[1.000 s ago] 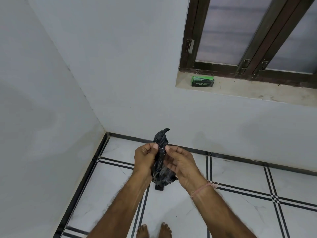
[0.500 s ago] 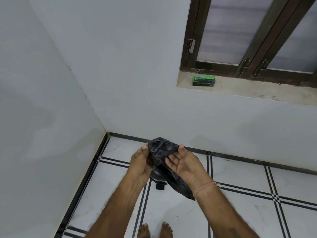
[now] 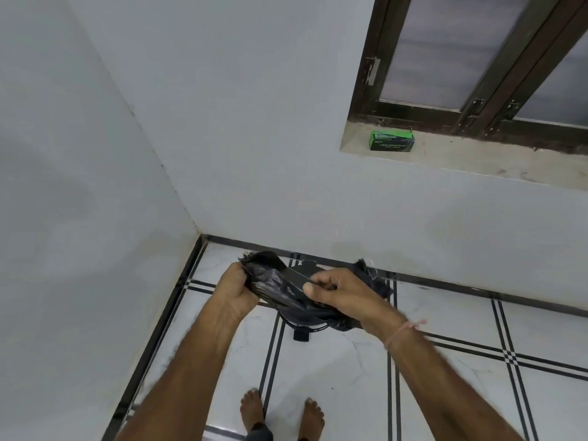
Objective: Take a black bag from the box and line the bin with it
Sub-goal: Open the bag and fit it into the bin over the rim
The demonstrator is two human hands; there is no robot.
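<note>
A crumpled black bag is stretched between both hands above the floor. My left hand grips its left end and my right hand pinches its right part, with a torn-looking edge sticking out past the right fingers. Under the bag, mostly hidden, stands a black pedal bin on the floor; only its lower rim and pedal show. The green box of bags lies on the window sill at the upper right.
White walls meet in a corner just left of the bin. The floor is white tile with black lines. My bare feet stand near the bottom edge. A dark-framed window sits above the sill.
The bag was a tight upright bundle pinched by both hands; the hands have since moved apart and pulled it wider sideways. The view has tilted down slightly.
</note>
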